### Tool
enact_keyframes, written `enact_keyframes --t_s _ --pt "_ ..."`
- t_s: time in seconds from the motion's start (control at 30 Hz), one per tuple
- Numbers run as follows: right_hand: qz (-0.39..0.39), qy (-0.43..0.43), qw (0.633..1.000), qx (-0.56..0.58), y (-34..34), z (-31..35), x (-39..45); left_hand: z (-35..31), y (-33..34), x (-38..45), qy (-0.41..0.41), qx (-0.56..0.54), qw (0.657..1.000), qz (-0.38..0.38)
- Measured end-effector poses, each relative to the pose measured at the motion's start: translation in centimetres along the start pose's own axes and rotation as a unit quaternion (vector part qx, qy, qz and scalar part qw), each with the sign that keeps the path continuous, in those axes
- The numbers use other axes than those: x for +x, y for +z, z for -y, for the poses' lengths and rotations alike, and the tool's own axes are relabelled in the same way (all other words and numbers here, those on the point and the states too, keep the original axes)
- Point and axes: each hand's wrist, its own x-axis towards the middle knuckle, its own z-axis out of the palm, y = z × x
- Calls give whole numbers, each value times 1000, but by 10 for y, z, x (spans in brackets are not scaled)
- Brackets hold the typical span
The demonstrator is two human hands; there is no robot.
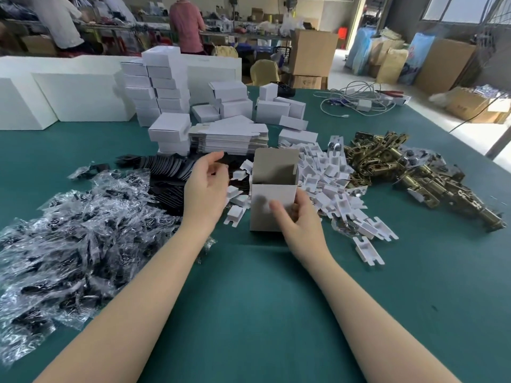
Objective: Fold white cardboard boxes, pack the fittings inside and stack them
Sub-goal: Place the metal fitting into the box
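An upright white cardboard box (272, 193) stands on the green table (249, 299), its top open and the lid flap raised behind. My right hand (300, 219) grips the box's front lower right side. My left hand (206, 186) hovers just left of the box, fingers loosely curled, holding nothing I can see. Behind the box lies a stack of flat box blanks (229, 138). White cardboard inserts (331, 183) are heaped to the right, brass fittings (401, 167) further right. Folded boxes (163, 87) are stacked at the back.
Bagged black parts in clear plastic (69, 244) cover the left of the table. Black flat pieces (168, 172) lie behind my left hand. Cables and a charger (359, 102) lie at the far right. Large white boxes (69, 92) stand back left. Two people work at a far bench.
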Motion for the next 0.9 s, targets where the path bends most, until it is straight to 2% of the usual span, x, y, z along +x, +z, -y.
enact_keyframes --t_s 0.07,0.13,0.17,0.3,0.4,0.47,0.57,0.63,0.7,0.8,0.9 --pt "-2 -17 1000 -12 1 0 0 2 2 -4 29 23 995 92" --pt "-8 -27 1000 -7 0 0 0 4 11 -15 20 -50 977 206" --pt "-8 -29 1000 -3 -2 1 1 4 16 -20 9 -80 969 235" --pt "-9 -17 1000 -10 -5 1 -3 11 18 -21 26 -82 975 205" --pt "-107 13 993 -51 -13 2 5 21 14 -24 2 -70 979 192" --pt "-156 27 973 -165 -30 2 26 28 17 -29 -16 -25 978 206" --pt "-80 83 919 -377 -56 -1 59 36 19 -30 -28 20 974 224" --pt "-26 106 883 -458 -66 -1 73 38 19 -29 -35 19 974 223" --pt "11 109 862 -494 -70 1 82 37 18 -29 -37 10 972 231" --pt "35 99 864 -493 -72 8 91 36 19 -30 -47 -2 971 234" --pt "12 110 886 -450 -71 13 94 35 18 -31 -48 -5 971 232"
